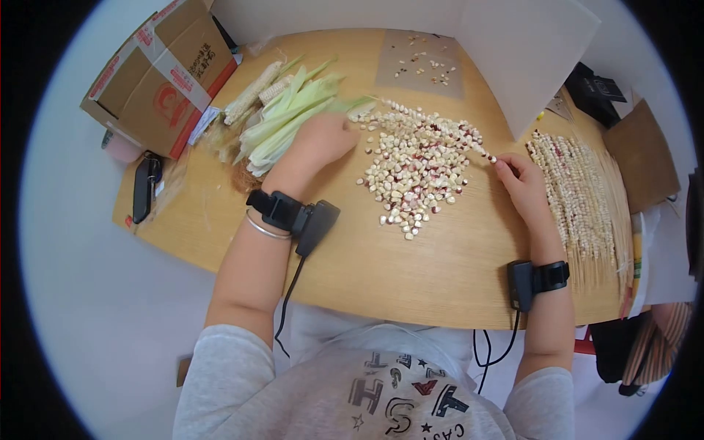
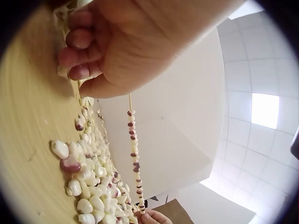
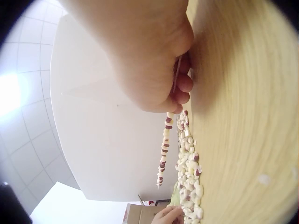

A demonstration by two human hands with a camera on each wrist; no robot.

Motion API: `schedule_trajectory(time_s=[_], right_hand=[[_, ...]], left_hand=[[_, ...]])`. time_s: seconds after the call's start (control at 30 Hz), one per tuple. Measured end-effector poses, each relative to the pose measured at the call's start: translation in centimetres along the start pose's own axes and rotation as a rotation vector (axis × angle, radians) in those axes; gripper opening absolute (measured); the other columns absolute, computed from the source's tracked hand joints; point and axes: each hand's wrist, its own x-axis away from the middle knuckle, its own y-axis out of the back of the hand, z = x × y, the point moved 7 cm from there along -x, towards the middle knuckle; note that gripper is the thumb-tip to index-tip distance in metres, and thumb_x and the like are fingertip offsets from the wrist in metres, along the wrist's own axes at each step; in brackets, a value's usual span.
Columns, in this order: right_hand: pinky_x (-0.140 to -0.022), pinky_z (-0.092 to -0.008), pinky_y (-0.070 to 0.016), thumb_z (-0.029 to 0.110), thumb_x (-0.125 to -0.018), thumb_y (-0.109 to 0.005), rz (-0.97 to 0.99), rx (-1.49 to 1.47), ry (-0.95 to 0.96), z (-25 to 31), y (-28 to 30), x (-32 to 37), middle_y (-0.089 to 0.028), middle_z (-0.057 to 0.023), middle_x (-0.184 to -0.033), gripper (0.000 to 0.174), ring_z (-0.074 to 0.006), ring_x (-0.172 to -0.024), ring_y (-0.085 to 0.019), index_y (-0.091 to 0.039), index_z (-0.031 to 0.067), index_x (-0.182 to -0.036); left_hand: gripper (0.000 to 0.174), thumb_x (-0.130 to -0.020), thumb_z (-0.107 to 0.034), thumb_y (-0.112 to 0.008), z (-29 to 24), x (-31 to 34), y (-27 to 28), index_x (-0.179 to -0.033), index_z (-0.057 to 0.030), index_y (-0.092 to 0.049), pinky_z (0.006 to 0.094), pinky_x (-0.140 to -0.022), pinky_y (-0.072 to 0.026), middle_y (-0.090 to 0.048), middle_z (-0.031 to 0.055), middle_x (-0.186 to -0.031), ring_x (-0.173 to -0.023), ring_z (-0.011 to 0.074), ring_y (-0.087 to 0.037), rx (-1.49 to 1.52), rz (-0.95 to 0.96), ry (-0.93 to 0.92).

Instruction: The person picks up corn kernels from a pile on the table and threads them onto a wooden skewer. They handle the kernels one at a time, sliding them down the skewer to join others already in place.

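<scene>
My right hand (image 1: 522,183) pinches one end of a thin stick strung with corn kernels (image 3: 164,149), cream and dark red. In the left wrist view a short bare tip (image 2: 130,101) shows at the stick's far end. The stick slants over a heap of loose kernels (image 1: 418,172) on the table. Left of the heap, my left hand (image 1: 326,138) is low over the table, its fingers (image 2: 79,39) curled in toward the thumb. I cannot tell whether a kernel is between them. Pale green corn husks (image 1: 282,121) lie beside that hand.
Many kernel-strung sticks (image 1: 576,198) lie in rows at the right. A cardboard box (image 1: 158,73) stands back left, with a phone-like black object (image 1: 144,187) near it. A white panel (image 1: 524,59) rises at the back, beside a grey mat (image 1: 418,81) with scattered kernels.
</scene>
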Motion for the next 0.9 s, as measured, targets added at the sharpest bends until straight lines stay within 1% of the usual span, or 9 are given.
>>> schedule_trajectory(time_s=[0.07,0.1,0.17,0.3,0.37,0.47,0.57,0.77,0.9], right_hand=[[-0.058,-0.0242,-0.0409,0.017,-0.082,-0.058,0.003,0.013,0.029,0.2,-0.1,0.0,-0.059,-0.0065,-0.069,0.021,-0.0112,-0.063,-0.051,-0.061,-0.0026,-0.090],[-0.058,-0.0244,-0.0409,0.017,-0.082,-0.058,-0.004,0.013,0.023,0.1,-0.1,0.0,-0.059,-0.0065,-0.069,0.021,-0.0114,-0.063,-0.051,-0.061,-0.0028,-0.089],[-0.058,-0.0245,-0.0410,0.017,-0.082,-0.058,-0.013,0.014,0.014,0.1,0.1,0.0,-0.059,-0.0064,-0.069,0.021,-0.0116,-0.063,-0.051,-0.061,-0.0029,-0.089],[-0.058,-0.0247,-0.0411,0.017,-0.082,-0.058,0.004,0.009,-0.012,-0.4,0.1,-0.2,-0.059,-0.0066,-0.069,0.022,-0.0117,-0.063,-0.051,-0.061,-0.0031,-0.090],[-0.058,-0.0246,-0.0410,0.017,-0.082,-0.058,0.014,0.004,-0.016,-0.6,-0.2,-0.1,-0.059,-0.0065,-0.069,0.023,-0.0117,-0.063,-0.051,-0.061,-0.0032,-0.090],[-0.058,-0.0245,-0.0410,0.018,-0.082,-0.058,-0.015,-0.011,0.012,-0.3,0.0,-0.1,-0.059,-0.0066,-0.069,0.023,-0.0117,-0.062,-0.051,-0.061,-0.0030,-0.090],[-0.058,-0.0245,-0.0408,0.018,-0.082,-0.058,-0.014,0.001,-0.010,-0.7,0.0,-0.1,-0.059,-0.0067,-0.069,0.022,-0.0118,-0.063,-0.051,-0.061,-0.0029,-0.090],[-0.059,-0.0248,-0.0411,0.017,-0.082,-0.058,0.009,0.025,0.013,-0.1,-0.1,0.0,-0.059,-0.0072,-0.070,0.022,-0.0126,-0.063,-0.051,-0.061,-0.0029,-0.091],[-0.060,-0.0250,-0.0415,0.016,-0.082,-0.058,-0.002,0.035,0.035,0.2,-0.1,0.1,-0.060,-0.0080,-0.071,0.021,-0.0132,-0.064,-0.052,-0.061,-0.0030,-0.091]], left_hand=[[0.016,-0.080,-0.019,-0.056,-0.3,-0.4,-0.8,-0.080,-0.0025,-0.056,0.0255,-0.048,-0.0417,-0.056,0.0048,-0.062,-0.055,0.0116,-0.054,0.443,0.042,-0.056],[0.016,-0.080,-0.019,-0.056,-0.2,-0.6,-1.1,-0.080,-0.0025,-0.056,0.0255,-0.048,-0.0417,-0.056,0.0048,-0.062,-0.055,0.0116,-0.054,0.442,0.040,-0.056],[0.012,-0.081,-0.015,-0.056,-0.5,-0.8,-0.2,-0.085,-0.0041,-0.055,0.0204,-0.048,-0.0398,-0.055,0.0009,-0.065,-0.057,0.0075,-0.053,0.576,-0.122,-0.153],[0.011,-0.081,-0.015,-0.056,0.1,-1.0,0.3,-0.082,-0.0036,-0.055,0.0202,-0.050,-0.0392,-0.055,0.0004,-0.066,-0.058,0.0069,-0.051,0.606,-0.201,-0.155],[0.009,-0.078,-0.012,-0.058,-0.4,-0.6,-0.7,-0.081,-0.0033,-0.056,0.0203,-0.052,-0.0387,-0.053,-0.0005,-0.065,-0.058,0.0074,-0.049,0.552,-0.027,-0.196],[0.010,-0.073,-0.009,-0.060,-0.7,-0.5,-1.6,-0.080,-0.0037,-0.056,0.0219,-0.054,-0.0390,-0.051,-0.0006,-0.064,-0.059,0.0081,-0.047,0.308,0.034,-0.193],[0.013,-0.070,-0.008,-0.062,-1.0,-0.2,-1.3,-0.080,-0.0036,-0.055,0.0227,-0.056,-0.0396,-0.051,0.0002,-0.064,-0.061,0.0090,-0.048,0.273,0.025,-0.189],[0.012,-0.070,-0.009,-0.062,-2.3,0.9,-1.4,-0.078,-0.0027,-0.055,0.0235,-0.057,-0.0398,-0.052,0.0012,-0.065,-0.064,0.0103,-0.048,0.390,0.165,-0.242],[0.013,-0.070,-0.011,-0.063,-2.4,0.7,-1.7,-0.077,-0.0024,-0.056,0.0235,-0.056,-0.0396,-0.052,0.0012,-0.065,-0.063,0.0100,-0.048,0.362,0.089,-0.248]])
